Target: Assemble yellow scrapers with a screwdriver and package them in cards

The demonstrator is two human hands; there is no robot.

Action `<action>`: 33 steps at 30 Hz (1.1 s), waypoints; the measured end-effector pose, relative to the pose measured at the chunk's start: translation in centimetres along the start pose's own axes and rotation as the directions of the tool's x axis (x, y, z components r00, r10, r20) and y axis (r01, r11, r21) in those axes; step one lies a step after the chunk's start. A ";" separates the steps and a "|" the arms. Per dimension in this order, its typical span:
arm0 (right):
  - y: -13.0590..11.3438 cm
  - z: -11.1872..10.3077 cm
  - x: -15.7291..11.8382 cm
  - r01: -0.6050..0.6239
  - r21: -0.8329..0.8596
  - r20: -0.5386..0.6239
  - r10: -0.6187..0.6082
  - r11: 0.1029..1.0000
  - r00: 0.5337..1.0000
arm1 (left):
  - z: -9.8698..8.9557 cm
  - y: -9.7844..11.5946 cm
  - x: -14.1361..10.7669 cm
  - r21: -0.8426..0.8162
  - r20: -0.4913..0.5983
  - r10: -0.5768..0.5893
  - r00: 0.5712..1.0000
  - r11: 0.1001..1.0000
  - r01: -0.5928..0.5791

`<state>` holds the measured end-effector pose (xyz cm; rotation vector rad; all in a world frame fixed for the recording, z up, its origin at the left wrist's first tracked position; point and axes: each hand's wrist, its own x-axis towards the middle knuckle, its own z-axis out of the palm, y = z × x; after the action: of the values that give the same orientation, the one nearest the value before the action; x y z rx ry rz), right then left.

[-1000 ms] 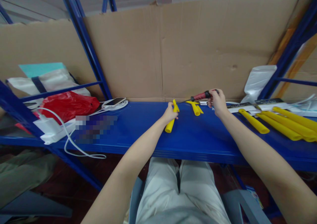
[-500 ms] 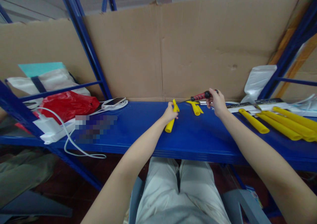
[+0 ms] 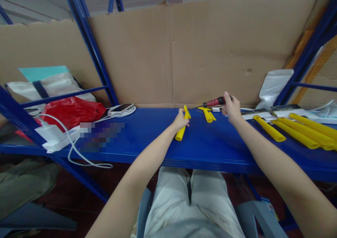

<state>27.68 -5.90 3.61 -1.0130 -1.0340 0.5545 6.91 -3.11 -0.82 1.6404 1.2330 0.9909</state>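
Note:
My left hand [image 3: 180, 118] is closed around a yellow plastic handle [image 3: 180, 134] whose round end rests at the blue tabletop. In my right hand [image 3: 231, 108] is a red and black screwdriver [image 3: 212, 102], gripped at the back end of its handle. The screwdriver's thin shaft points left and its tip meets the upper part of the yellow handle; the exact contact is too small to make out. Between my hands, a second yellow piece with a forked end [image 3: 207, 115] lies near the back of the table.
Several yellow-handled tools with flat blades [image 3: 302, 134] lie at the right. A phone [image 3: 123, 108] rests on coiled white cable, beside a red plastic bag [image 3: 75, 111] and a white power strip [image 3: 59, 143]. A cardboard wall [image 3: 171, 55] stands behind the blue table [image 3: 147, 143].
My right hand has shifted and turned slightly on the screwdriver's handle. The left hand and the yellow handle stay in place.

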 end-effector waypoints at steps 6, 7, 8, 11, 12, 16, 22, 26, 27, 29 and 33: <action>0.2 -0.1 0.2 0.002 0.027 -0.021 -0.001 1.000 1.000 | 0.1 0.0 0.0 0.005 -0.005 0.006 1.000 1.000 -0.006; 0.3 -0.1 0.3 0.011 0.040 -0.002 -0.011 0.999 1.000 | 0.1 0.0 0.0 0.005 -0.005 0.006 1.000 1.000 -0.006; 0.4 -0.1 0.3 0.016 0.049 0.017 -0.017 0.999 1.000 | 0.1 0.0 -0.1 0.004 -0.006 0.003 1.000 1.000 -0.003; 0.7 -0.3 0.4 0.010 0.053 0.034 -0.012 0.999 0.999 | 0.1 0.1 -0.2 0.000 -0.015 -0.002 1.000 1.000 0.002; 0.7 -0.4 0.4 -0.001 0.048 0.027 0.000 0.999 1.000 | 0.1 0.2 -0.3 0.001 -0.017 -0.003 1.000 1.000 0.003; 0.4 -0.3 0.4 -0.029 0.008 -0.027 0.029 1.000 0.999 | 0.0 0.5 -0.5 0.014 -0.007 -0.001 1.000 1.000 0.001; 0.0 0.0 -0.1 -0.011 0.032 0.043 0.010 0.999 0.999 | 0.1 0.2 -0.3 0.005 -0.008 0.008 1.000 1.000 -0.008; 0.3 -0.3 0.1 -0.015 0.034 0.040 0.013 0.999 0.999 | 0.1 0.0 0.0 -0.011 -0.014 0.004 1.000 1.000 -0.004; 0.3 -0.3 0.2 -0.020 0.032 0.025 0.019 0.999 1.000 | 0.1 -0.1 0.0 -0.013 -0.013 0.004 1.000 1.000 -0.004; 0.3 -0.3 0.3 -0.021 0.028 -0.003 0.021 0.999 1.000 | 0.1 -0.1 0.1 -0.020 -0.010 0.011 1.000 1.000 -0.011; 0.2 -0.1 0.2 -0.013 0.059 0.017 0.012 0.998 1.000 | 0.1 -0.3 0.2 -0.025 -0.005 0.014 1.000 1.000 -0.014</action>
<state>27.88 -5.70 3.54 -0.9649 -1.0212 0.6014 6.96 -2.92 -1.07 1.6298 1.2088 1.0155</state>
